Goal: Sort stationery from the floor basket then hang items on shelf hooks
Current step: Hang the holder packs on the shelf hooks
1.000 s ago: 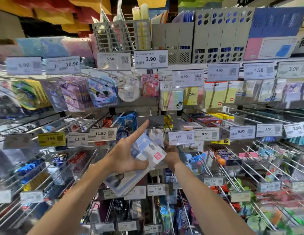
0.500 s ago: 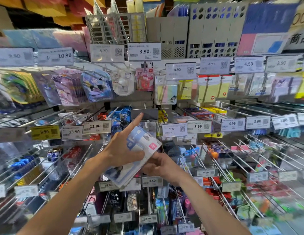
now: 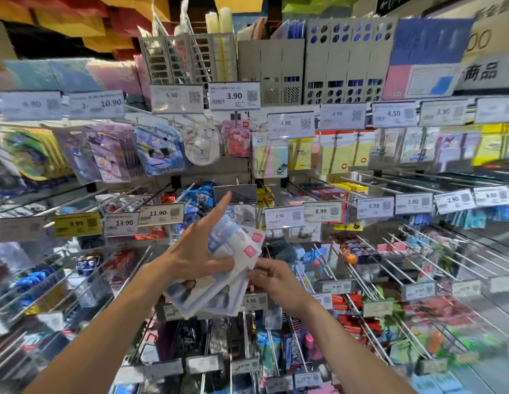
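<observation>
My left hand [image 3: 200, 251] holds a fanned stack of flat blister packs [image 3: 219, 282], pale blue and white with small pink labels, in front of the middle of the hook wall. Its index finger sticks out straight toward a blank grey tag holder [image 3: 238, 192]. My right hand [image 3: 271, 277] is just right of the stack and pinches the right edge of the packs. The floor basket is out of view.
Rows of metal hooks [image 3: 361, 251] with price tags jut toward me on all sides, hung with stationery. Sticky notes [image 3: 337, 155] and character packs [image 3: 159, 150] hang above. Grey file boxes [image 3: 327, 66] stand on the top shelf.
My right hand drew back from the hook behind the packs, came down and right, and now pinches the stack's edge. The packs have fanned out in my left hand.
</observation>
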The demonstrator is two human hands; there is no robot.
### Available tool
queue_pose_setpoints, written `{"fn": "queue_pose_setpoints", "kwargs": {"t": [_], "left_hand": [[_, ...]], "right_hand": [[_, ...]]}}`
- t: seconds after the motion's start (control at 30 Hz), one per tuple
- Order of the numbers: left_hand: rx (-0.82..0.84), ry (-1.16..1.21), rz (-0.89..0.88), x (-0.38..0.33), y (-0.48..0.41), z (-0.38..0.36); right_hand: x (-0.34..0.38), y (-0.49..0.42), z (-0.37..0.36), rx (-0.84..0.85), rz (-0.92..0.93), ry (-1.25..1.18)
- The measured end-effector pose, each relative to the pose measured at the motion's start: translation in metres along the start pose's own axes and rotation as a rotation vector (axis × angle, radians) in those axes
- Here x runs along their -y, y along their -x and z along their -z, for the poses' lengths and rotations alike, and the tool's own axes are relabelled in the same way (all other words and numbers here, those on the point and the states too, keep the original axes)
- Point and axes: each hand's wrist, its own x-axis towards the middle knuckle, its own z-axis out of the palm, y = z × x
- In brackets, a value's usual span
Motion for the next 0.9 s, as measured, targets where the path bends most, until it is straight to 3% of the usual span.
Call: {"fn": "queue_pose_setpoints", "kwargs": {"t": [0.23, 0.47, 0.73, 0.9], "left_hand": [[-0.026, -0.105, 0.041, 0.007, 0.0, -0.002], [-0.021, -0.054, 0.017, 0.007, -0.001, -0.005], [-0.072, -0.069, 0.045, 0.014, -0.003, -0.011], [-0.145, -0.021, 0.024, 0.018, -0.003, -0.025]], "right_hand": [[0.012, -0.004, 0.003, -0.147, -0.028, 0.083], [0.012, -0.02, -0.001, -0.185, 0.0, 0.099], [0.011, -0.044, 0.002, -0.27, -0.121, 0.126], [-0.008, -0.071, 0.014, -0.425, -0.193, 0.194]]}}
